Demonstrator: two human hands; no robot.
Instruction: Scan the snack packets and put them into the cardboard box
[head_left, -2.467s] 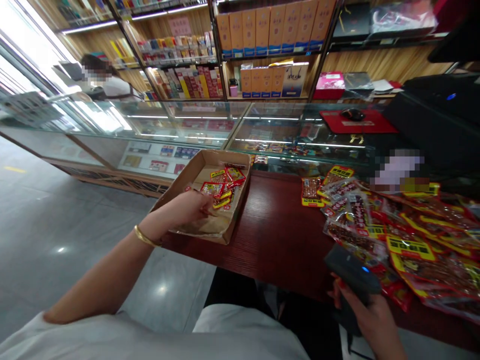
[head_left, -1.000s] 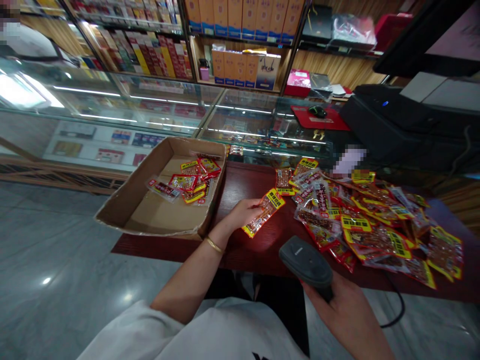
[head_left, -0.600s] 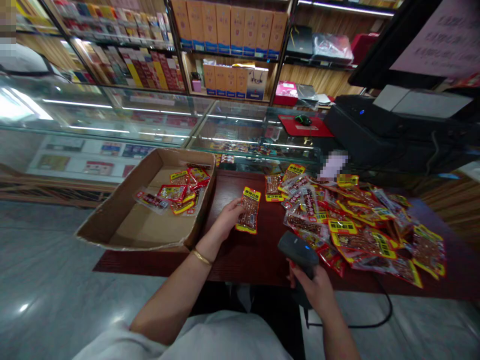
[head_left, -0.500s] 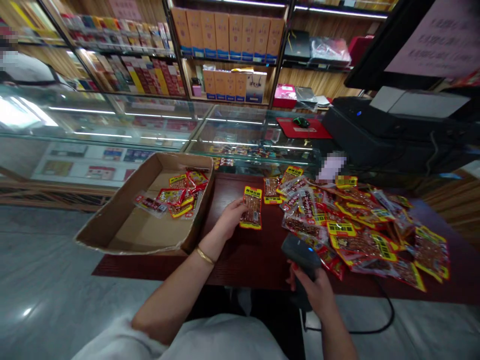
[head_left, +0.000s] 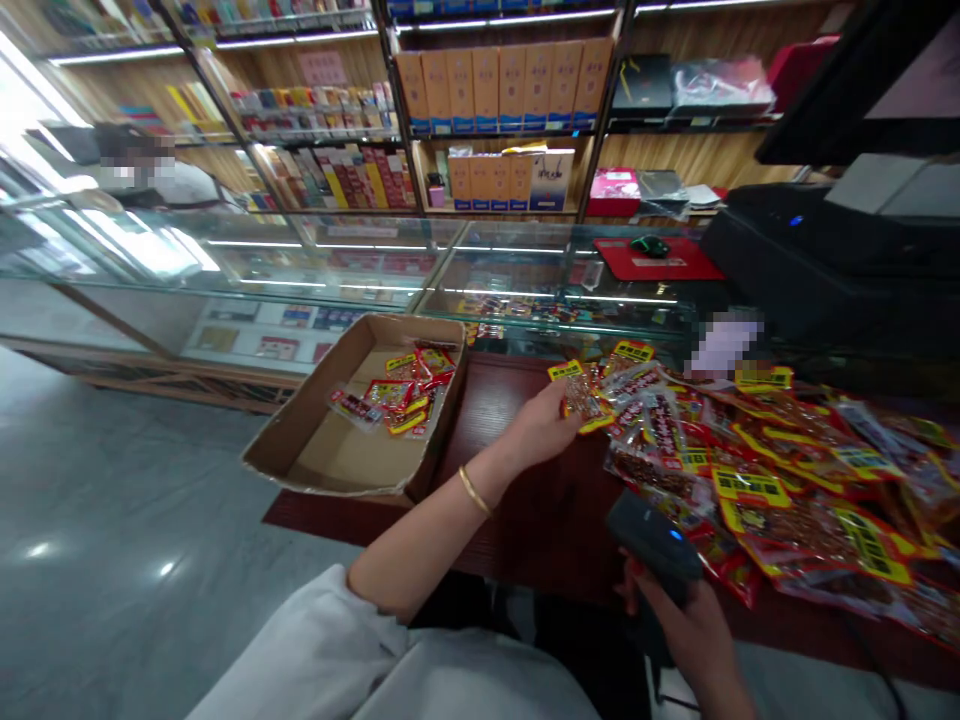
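My left hand [head_left: 544, 428], with a gold bangle on its wrist, reaches to the near left edge of a pile of snack packets [head_left: 814, 530]. Its fingers are closed on a clear, red and yellow snack packet [head_left: 583, 395], which lies tilted against the neighbouring packets. The hand hides part of that packet. In my right hand [head_left: 694, 620] is a dark handheld barcode scanner [head_left: 651, 535], held by its handle with a blue light showing on top. The scanner's head points toward the left, just in front of the pile.
An open cardboard box [head_left: 341, 465] with several packets inside stands at the left of the dark red tabletop [head_left: 517, 520]. Behind it runs a glass display counter [head_left: 525, 250] with a red mouse mat [head_left: 694, 262]. Another person [head_left: 184, 185] is at the far left.
My left hand has moved right with the packet, which has turned from upright to tilted and now meets the pile's edge. The view has swung left. My right hand still holds the scanner.
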